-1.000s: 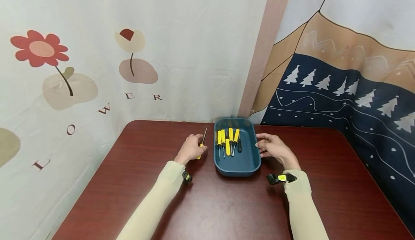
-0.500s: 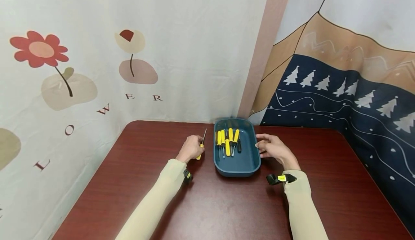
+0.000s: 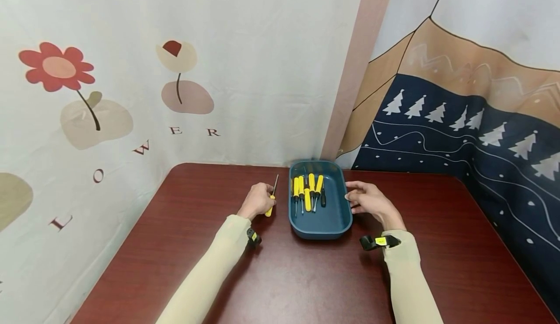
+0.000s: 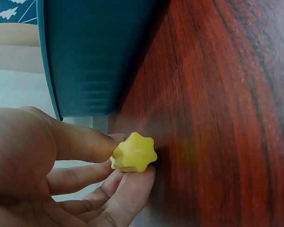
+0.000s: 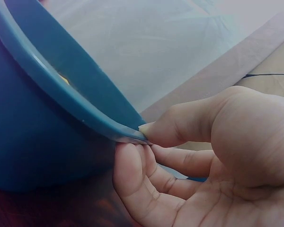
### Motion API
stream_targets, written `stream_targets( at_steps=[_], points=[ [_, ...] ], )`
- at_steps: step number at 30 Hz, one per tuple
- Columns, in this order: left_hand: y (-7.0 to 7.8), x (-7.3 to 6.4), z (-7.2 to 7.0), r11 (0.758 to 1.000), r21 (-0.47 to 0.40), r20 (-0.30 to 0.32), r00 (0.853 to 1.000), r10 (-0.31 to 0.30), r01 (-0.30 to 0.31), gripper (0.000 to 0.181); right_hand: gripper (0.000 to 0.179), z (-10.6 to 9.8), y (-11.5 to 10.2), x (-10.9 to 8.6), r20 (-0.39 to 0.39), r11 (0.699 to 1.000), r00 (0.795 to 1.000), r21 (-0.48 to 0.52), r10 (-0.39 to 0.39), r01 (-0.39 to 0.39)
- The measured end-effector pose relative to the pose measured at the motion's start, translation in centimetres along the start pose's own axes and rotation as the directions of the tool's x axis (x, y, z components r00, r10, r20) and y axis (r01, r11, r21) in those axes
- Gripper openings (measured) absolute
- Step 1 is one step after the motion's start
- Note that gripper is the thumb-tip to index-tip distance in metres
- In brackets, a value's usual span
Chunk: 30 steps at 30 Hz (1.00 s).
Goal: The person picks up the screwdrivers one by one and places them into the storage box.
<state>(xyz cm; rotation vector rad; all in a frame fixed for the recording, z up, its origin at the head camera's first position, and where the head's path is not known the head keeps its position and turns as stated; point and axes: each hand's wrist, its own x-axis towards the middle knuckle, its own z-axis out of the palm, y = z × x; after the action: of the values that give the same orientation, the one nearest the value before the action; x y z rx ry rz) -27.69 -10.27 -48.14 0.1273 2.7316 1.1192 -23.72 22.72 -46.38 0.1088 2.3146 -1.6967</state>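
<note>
Left of the bin, my left hand [image 3: 257,200] pinches a screwdriver by its yellow handle [image 3: 269,211], the metal shaft pointing away from me. The left wrist view shows the fluted butt of that handle [image 4: 138,153] between thumb and fingers, close over the table. On the other side, my right hand [image 3: 372,201] holds the right edge of a blue plastic bin [image 3: 321,235]. In the right wrist view, thumb and fingertips pinch the bin's rim [image 5: 92,116]. Several yellow-handled screwdrivers [image 3: 307,202] lie side by side in the bin, beside a small black one [image 3: 323,198].
The bin stands near the back edge of a dark red wooden table [image 3: 288,285]. A printed curtain [image 3: 262,71] hangs right behind it. A navy curtain with white trees [image 3: 437,134] closes off the right side.
A finger of my left hand that stretched past the handle a second ago is drawn in now, and the screwdriver has shifted very slightly. My right hand and the bin stay in place.
</note>
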Motion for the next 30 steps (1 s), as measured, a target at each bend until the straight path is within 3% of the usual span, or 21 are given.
stream_targets(
  at_steps=[16,30],
  points=[
    [0.2,-0.7,-0.5,0.99,-0.137,-0.035,0.999,-0.028,0.023,0.046,0.053,0.0,-0.2,-0.2,0.009,1.0,1.0,-0.011,-0.003,0.003],
    [1.8,-1.2,-1.7,0.955,-0.295,-0.035,0.999,-0.035,0.023,0.048,0.052,-0.1,-0.2,-0.1,0.011,1.0,1.0,0.0,0.0,0.0]
  ],
)
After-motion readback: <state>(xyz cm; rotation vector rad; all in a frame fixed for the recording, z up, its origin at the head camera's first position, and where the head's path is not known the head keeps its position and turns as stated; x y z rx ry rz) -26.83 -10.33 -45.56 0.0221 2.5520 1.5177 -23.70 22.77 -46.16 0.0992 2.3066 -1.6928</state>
